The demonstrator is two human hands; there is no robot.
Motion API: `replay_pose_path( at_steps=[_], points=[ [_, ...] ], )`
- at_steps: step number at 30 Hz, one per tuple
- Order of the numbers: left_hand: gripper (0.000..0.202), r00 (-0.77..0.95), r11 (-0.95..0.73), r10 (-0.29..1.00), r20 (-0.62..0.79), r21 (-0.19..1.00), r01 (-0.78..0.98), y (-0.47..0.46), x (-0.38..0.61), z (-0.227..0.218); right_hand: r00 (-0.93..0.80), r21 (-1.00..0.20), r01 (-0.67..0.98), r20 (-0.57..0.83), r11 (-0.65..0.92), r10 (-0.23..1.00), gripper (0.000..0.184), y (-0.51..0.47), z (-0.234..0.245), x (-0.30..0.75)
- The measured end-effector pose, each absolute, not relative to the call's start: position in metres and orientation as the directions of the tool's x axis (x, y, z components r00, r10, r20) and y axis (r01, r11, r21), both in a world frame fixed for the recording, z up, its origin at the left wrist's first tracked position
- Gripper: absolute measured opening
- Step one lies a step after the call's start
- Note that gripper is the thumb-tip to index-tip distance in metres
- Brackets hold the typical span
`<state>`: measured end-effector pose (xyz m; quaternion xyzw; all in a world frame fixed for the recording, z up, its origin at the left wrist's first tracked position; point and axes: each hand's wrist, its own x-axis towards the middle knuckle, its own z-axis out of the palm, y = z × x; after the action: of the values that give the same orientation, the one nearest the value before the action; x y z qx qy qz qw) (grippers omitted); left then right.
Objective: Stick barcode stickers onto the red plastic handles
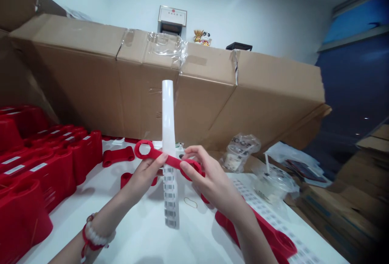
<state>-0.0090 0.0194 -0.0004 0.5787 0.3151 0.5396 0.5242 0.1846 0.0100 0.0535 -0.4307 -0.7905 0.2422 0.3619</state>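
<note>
Tabletop [100, 231], red strap [173, 160] (between both hands [144, 181] [212, 181])

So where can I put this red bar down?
For the red bar, the white table shows at the front, between the left arm and the barcode strip. Another patch lies between that strip and the right arm, around a rubber band. It's crowded on the left with red parts, and on the right with bags and a barcode sheet.
</note>
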Motion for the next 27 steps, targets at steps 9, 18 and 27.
replay_pose_path(
  at_steps=[9, 18, 27],
  points=[
    [0.048, 0.264, -0.281, 0.913, 0.312, 0.948, -0.149, 0.014, -0.019, 0.008, -0.522, -0.896, 0.185, 0.259, 0.404, 0.813, 0.039, 0.020, 0.052, 0.186],
    [0.046, 0.317, -0.224, 0.919, 0.234, 0.972, -0.068, 0.000, -0.024, 0.014, -0.503, -0.927, 0.088, 0.275, 0.365, 0.819, 0.040, 0.018, 0.055, 0.177],
    [0.036, 0.254, -0.285, 0.929, 0.268, 0.958, 0.032, -0.009, -0.021, 0.029, -0.241, -0.758, 0.255, 0.552, 0.600, 0.799, 0.037, 0.012, 0.054, 0.176]
  ],
)
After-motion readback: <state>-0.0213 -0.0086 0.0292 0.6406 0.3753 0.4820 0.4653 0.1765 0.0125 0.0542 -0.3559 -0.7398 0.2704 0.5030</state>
